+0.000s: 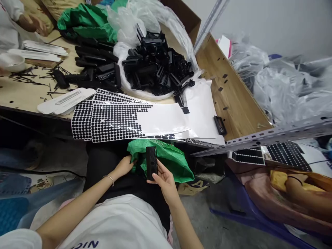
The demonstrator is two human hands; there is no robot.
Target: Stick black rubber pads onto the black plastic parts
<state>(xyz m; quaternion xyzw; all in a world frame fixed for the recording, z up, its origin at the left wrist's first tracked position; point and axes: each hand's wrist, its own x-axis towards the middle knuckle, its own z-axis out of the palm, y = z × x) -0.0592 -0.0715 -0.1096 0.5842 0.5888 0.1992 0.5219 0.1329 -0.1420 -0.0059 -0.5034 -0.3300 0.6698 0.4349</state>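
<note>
My right hand (164, 178) grips a flat black rectangular plastic piece (151, 160) with a textured face, thumb on its front and fingers at its edge. The piece stands upright in front of a green woven bag (171, 159) at my lap. My left hand (125, 166) is closed on the left edge of that bag; its fingertips are partly hidden by the bag's fold. Just beyond the bag, sheets of round black stickers (114, 117) lie along the table edge, some with their dots peeled away.
A clear plastic bag (121, 52) holds a heap of black plastic parts (158, 65). More black pieces (95, 58) lie left of it. A perforated metal rail (249, 138) borders the right. Other people's arms (306, 193) show at right and at upper left.
</note>
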